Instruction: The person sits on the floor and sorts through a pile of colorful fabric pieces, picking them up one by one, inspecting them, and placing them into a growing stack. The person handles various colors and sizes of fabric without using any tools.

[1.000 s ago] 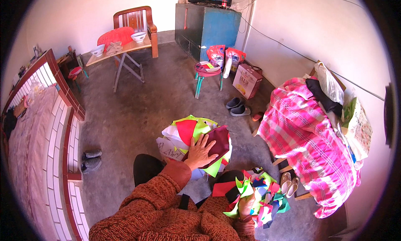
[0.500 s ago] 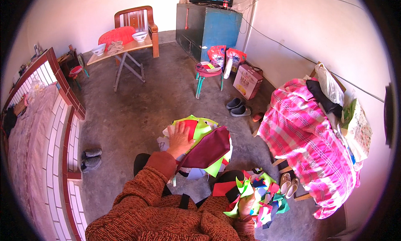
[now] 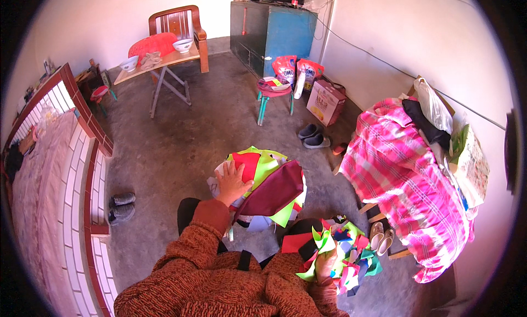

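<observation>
A: Look at that left hand (image 3: 231, 184), fingers fanned wide, palm down on the fabric heap (image 3: 264, 188), right in front of the wearer!

B: It's at nine o'clock on the heap, fingers over the edge of a red piece (image 3: 248, 166), while a maroon piece (image 3: 276, 193) slants across towards three.

A: And the right hand (image 3: 326, 264)?

B: Five o'clock from the heap, closed around a scrap bunch (image 3: 347, 250): lime, red, black, blue, green! The fingertips are buried, I can't see them.

A: Round the room?

B: Beige shoes (image 3: 376, 236) at four, pink plaid cloth (image 3: 403, 191) at three, green-legged stool (image 3: 271, 92) on twelve, folding table (image 3: 177, 58) with bowls (image 3: 183, 46) at eleven.
</observation>
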